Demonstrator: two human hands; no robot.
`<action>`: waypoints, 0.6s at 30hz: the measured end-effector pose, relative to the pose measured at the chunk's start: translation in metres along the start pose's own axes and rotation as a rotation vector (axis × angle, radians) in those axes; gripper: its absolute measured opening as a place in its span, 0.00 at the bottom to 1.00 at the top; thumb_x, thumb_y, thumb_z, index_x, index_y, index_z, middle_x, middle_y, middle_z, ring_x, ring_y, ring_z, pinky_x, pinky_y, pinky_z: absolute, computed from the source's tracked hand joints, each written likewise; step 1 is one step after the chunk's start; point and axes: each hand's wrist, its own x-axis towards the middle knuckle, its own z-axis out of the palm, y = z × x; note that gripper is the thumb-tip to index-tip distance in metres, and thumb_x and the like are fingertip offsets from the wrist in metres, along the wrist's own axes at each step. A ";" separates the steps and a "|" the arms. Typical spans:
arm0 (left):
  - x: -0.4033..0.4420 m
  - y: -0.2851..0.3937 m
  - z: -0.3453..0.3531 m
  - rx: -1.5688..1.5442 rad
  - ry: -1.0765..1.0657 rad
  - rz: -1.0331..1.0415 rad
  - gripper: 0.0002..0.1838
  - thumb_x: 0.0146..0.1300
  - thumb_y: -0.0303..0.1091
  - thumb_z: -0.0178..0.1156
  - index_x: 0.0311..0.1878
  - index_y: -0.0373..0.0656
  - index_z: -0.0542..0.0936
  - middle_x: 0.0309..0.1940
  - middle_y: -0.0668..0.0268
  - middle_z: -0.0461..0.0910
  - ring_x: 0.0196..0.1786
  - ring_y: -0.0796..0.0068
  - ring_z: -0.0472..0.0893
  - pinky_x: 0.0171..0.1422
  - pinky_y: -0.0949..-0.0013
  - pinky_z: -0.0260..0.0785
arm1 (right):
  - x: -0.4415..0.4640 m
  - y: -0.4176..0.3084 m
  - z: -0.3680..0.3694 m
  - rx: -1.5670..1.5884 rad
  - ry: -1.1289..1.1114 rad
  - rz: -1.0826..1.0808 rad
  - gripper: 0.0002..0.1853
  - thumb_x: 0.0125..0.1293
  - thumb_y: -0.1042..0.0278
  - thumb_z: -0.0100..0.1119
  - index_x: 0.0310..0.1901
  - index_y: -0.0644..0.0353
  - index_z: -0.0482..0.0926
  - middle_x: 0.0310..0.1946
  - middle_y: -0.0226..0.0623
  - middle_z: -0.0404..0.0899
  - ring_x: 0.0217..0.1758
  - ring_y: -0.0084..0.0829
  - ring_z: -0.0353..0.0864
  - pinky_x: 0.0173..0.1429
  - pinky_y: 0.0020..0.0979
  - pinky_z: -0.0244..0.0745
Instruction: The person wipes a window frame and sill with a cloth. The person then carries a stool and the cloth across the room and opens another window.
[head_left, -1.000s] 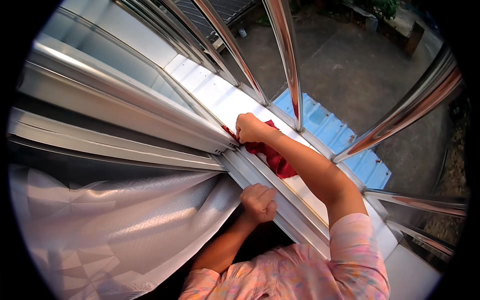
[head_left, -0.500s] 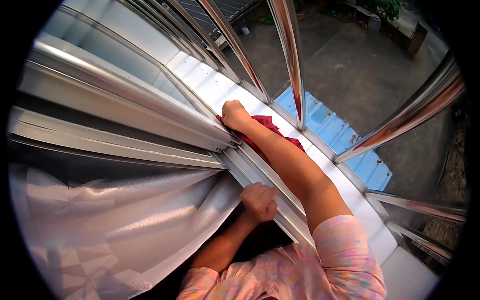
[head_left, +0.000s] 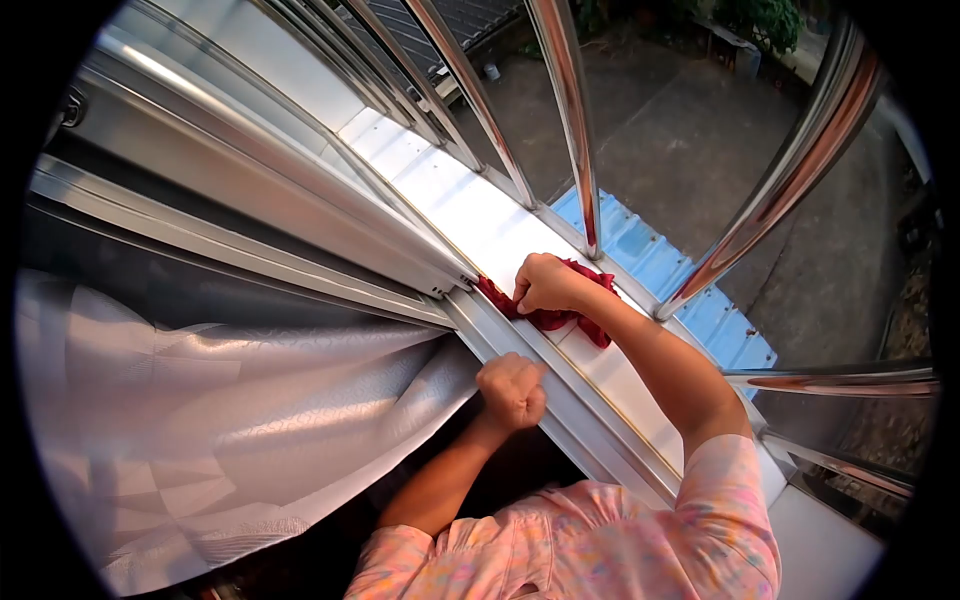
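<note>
The crumpled dark-red cloth (head_left: 598,333), in the right hand's (head_left: 545,284) clenched fingers on the white tiled sill (head_left: 440,205), could slip outside between polished steel bars (head_left: 576,120) towards one o'clock if loosely gripped. Its inner end might snag on the silver window frame (head_left: 330,215) at nine o'clock. The left hand's (head_left: 512,388) fingers are clenched beside the grooved metal track (head_left: 600,440), contents hidden. A pale patterned curtain (head_left: 250,400) hangs towards eight o'clock.
</note>
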 end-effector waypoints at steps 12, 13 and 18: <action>0.000 0.001 0.002 0.014 0.090 0.008 0.07 0.39 0.28 0.50 0.24 0.41 0.75 0.14 0.63 0.66 0.18 0.60 0.67 0.21 0.61 0.59 | -0.036 0.031 -0.003 1.269 -0.020 0.045 0.07 0.60 0.81 0.54 0.40 0.67 0.75 0.32 0.37 0.79 0.35 0.28 0.80 0.43 0.28 0.78; -0.001 0.001 0.002 0.021 0.088 0.013 0.07 0.39 0.28 0.50 0.24 0.41 0.75 0.14 0.63 0.66 0.18 0.60 0.67 0.21 0.61 0.59 | -0.037 0.031 -0.004 1.295 -0.022 0.039 0.07 0.61 0.81 0.52 0.41 0.67 0.74 0.33 0.38 0.79 0.35 0.29 0.80 0.43 0.30 0.78; 0.000 0.002 0.002 0.028 0.104 0.013 0.06 0.39 0.29 0.50 0.23 0.41 0.75 0.14 0.63 0.66 0.18 0.60 0.68 0.22 0.61 0.59 | -0.038 0.026 -0.006 1.339 -0.003 0.056 0.06 0.64 0.80 0.48 0.42 0.67 0.72 0.35 0.40 0.79 0.35 0.31 0.81 0.43 0.33 0.79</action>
